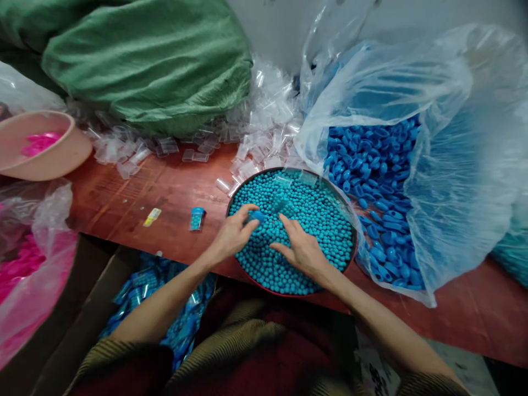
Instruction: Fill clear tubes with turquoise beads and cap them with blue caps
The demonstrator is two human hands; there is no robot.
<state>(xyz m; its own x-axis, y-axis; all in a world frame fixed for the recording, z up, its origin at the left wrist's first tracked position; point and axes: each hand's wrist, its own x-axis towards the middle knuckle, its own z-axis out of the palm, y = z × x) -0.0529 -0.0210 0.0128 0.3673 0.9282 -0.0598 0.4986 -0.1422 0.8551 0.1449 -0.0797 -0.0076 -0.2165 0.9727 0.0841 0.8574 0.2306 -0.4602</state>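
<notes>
A round tray [355, 250] full of small turquoise beads [264, 269] sits in front of me on the red-brown table. Over its left part, my left hand [236, 234] pinches a blue plastic cap [256, 217] between thumb and fingers. My right hand [303, 250] is low over the beads, thumb and forefinger apart, with nothing visible between them. Just beyond its fingertips is a blurred clear container [284, 204] among the beads. Left of the tray stands a small clear container of beads with a blue cap [197, 219].
Clear empty containers [264, 143] lie heaped behind the tray, near a green sack [152, 66]. An open plastic bag [457, 187] of blue caps [371, 159] lies right. At left are a pink basin [53, 157] and pink pieces [20, 261]. Filled containers [144, 286] are piled below the table edge.
</notes>
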